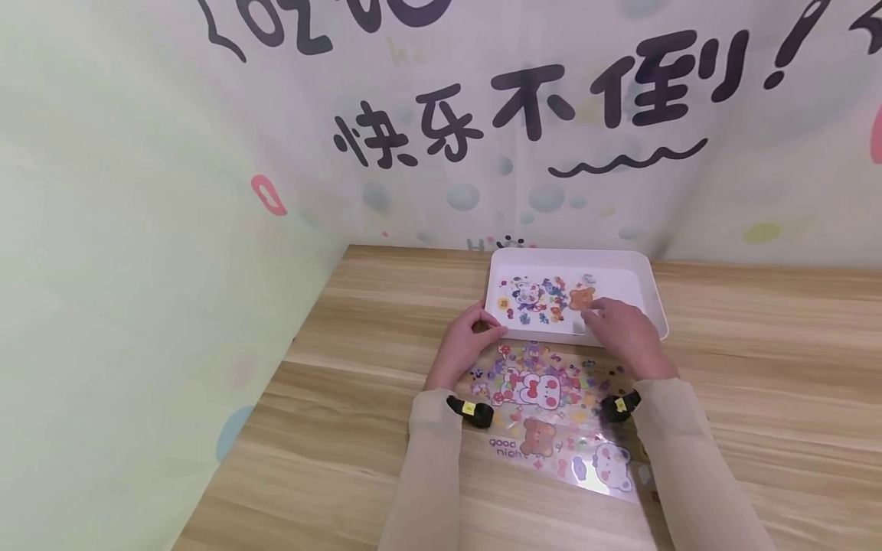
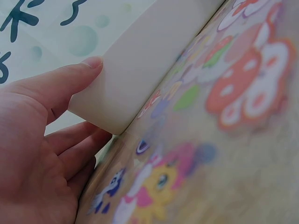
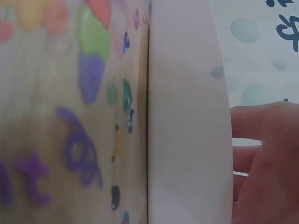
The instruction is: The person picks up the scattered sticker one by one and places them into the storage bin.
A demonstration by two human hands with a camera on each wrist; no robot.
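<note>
White tray (image 1: 651, 291) gripped at its corner by left hand (image 1: 467, 342); right hand (image 1: 623, 330) rests open inside, sticker sheet (image 1: 551, 413) just beside.

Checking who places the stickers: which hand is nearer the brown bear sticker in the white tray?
Right. The right hand reaches over the tray's rim with fingertips beside the bear sticker; the left hand holds the tray's near-left corner.

Soft, even, bright light; glare on the sticker sheet (image 1: 551, 413); faint shadows on the desk (image 1: 758, 367); both wrist views blurred close up
</note>
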